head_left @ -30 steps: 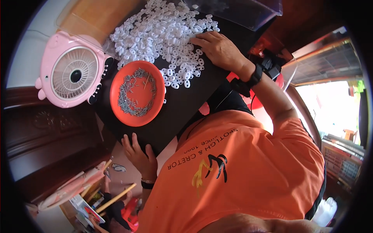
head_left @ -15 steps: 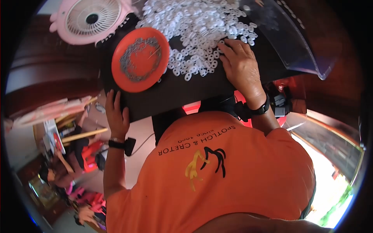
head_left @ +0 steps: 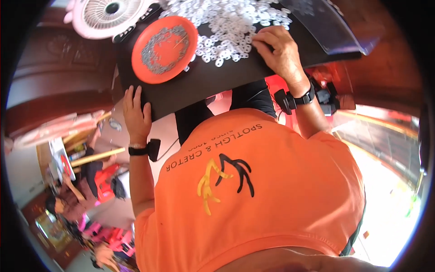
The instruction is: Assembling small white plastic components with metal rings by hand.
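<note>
A heap of small white oval plastic pieces with two holes [head_left: 229,31] is spread over the black tabletop [head_left: 195,90]. My right hand [head_left: 282,51] is at the heap's right edge, its fingers bent and its thumb and fingertips close together. Anything pinched between those fingertips is too small to make out. Left of the heap, an orange plate [head_left: 163,50] holds a ring of small grey metal pieces [head_left: 152,54]. My left hand [head_left: 137,113] lies against the table's near left edge, fingers stretched out and holding nothing.
A pink and white fan [head_left: 111,9] stands at the far left. On the right lies a clear plastic tray or sheet [head_left: 331,27]. Dark straps with small boxes [head_left: 287,99] are on both wrists. Other people [head_left: 68,199] sit at the lower left, away from the table.
The view has shifted, so the table and plate appear higher. My right thumb and fingertips have come closer together at the heap's edge. My left hand stays at the table's edge.
</note>
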The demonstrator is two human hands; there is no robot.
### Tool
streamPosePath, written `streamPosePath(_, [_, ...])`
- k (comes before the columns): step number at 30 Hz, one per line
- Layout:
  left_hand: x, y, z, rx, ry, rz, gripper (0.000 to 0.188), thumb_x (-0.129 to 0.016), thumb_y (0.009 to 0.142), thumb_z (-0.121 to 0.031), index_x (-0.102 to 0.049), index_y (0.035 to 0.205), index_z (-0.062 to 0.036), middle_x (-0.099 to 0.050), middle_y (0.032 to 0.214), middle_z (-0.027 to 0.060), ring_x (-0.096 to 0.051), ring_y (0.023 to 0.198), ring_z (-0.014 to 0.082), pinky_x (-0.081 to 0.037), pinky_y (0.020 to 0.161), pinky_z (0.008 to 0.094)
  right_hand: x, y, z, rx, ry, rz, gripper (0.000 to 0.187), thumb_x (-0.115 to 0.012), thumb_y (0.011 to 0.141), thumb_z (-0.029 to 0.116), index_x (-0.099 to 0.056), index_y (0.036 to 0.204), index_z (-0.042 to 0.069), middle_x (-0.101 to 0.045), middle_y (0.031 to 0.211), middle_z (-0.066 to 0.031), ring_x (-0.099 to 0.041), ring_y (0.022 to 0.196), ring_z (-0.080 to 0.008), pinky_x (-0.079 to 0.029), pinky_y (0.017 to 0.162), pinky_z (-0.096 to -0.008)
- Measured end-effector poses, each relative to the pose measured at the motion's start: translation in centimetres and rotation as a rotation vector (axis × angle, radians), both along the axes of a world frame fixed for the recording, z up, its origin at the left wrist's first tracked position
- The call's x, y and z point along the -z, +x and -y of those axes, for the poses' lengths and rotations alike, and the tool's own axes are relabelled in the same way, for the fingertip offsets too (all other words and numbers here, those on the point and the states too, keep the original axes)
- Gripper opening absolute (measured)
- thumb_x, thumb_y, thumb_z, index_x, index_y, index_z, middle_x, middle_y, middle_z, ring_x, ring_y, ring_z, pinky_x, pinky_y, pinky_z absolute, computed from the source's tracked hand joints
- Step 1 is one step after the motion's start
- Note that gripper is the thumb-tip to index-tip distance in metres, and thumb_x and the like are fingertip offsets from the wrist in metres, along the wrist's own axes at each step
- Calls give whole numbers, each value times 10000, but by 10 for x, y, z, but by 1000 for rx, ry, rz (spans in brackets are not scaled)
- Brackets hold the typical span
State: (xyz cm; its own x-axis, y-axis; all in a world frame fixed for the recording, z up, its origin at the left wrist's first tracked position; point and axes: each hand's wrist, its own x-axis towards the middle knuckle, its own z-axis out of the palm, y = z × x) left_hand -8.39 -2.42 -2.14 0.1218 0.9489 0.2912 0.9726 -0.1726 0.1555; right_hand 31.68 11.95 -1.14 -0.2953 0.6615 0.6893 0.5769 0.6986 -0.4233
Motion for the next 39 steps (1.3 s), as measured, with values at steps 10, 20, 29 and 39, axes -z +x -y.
streamPosePath(10, [8, -8, 2, 35, 32, 90, 427, -460, 956, -259, -489, 1304, -13, -422, 1364, 238, -402, 1260, 385, -308, 1046, 448, 16, -35, 26, 144, -23, 274, 121, -639, 745, 195, -624, 826, 106, -569, 836, -57, -571, 837, -247, -494, 723, -352])
streamPosePath(20, [12, -4, -1, 24, -1, 102, 481, -424, 959, -326, -478, 1311, -3, -406, 1385, 221, -363, 1303, 358, -290, 1067, 455, 16, -50, 30, 236, 42, 428, 131, -584, 721, 145, -663, 738, 41, -622, 857, -105, -620, 845, -280, -544, 683, -353])
streamPosePath(29, [8, -11, 9, -1, 15, 114, 449, -447, 955, -292, -488, 1301, -10, -411, 1383, 215, -376, 1290, 364, -300, 1059, 460, 20, -73, -1, 166, 52, 494, 137, -577, 729, 133, -676, 731, 38, -652, 828, -123, -650, 821, -298, -551, 709, -374])
streamPosePath(39, [-14, 20, 6, -111, 137, 460, 268, -521, 902, -103, -588, 1133, 16, -591, 1128, 199, -559, 1054, 322, -428, 913, 387, -20, -66, 6, -140, -434, -111, 163, -612, 858, 101, -640, 1009, 44, -667, 893, -90, -648, 826, -188, -504, 734, -291])
